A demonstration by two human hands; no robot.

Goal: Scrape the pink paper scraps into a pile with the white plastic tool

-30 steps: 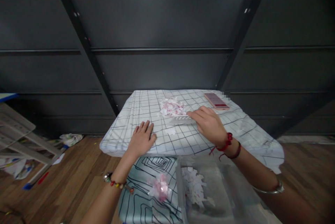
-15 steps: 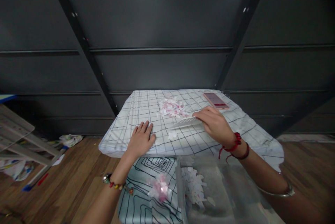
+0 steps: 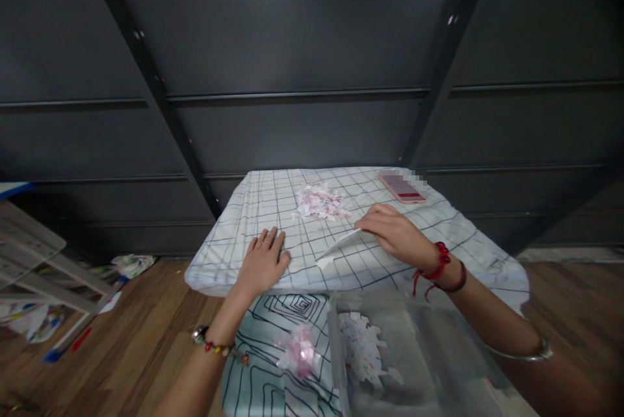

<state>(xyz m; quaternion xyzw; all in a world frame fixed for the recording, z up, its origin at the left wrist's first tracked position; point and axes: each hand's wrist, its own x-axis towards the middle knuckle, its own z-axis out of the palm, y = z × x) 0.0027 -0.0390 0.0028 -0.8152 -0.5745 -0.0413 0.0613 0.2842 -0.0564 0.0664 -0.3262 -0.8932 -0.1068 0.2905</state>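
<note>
My left hand (image 3: 264, 262) lies flat on the checked white cloth (image 3: 219, 254), fingers spread, holding nothing. Between the thumb and fingers of my right hand (image 3: 392, 230) is a thin white card (image 3: 341, 243), pinched at its right end and tilted. Its lower left end is by a small white paper piece (image 3: 325, 262) on the cloth. A heap of white and pink paper scraps (image 3: 320, 201) sits behind the card. To the right of the heap, a pink-edged phone (image 3: 402, 187) lies with its screen up.
Below the cloth stands a clear plastic bin (image 3: 409, 365) with white paper pieces (image 3: 361, 349) at its left side. Beside it, a pink and clear plastic bundle (image 3: 299, 352) rests on a teal patterned cloth (image 3: 258, 378). A dark panelled wall (image 3: 302, 131) rises behind; a white rack (image 3: 34, 248) is left.
My right hand has moved slightly down and left with the card, which now shows more edge-on near the small paper piece. My left hand has stayed in place.
</note>
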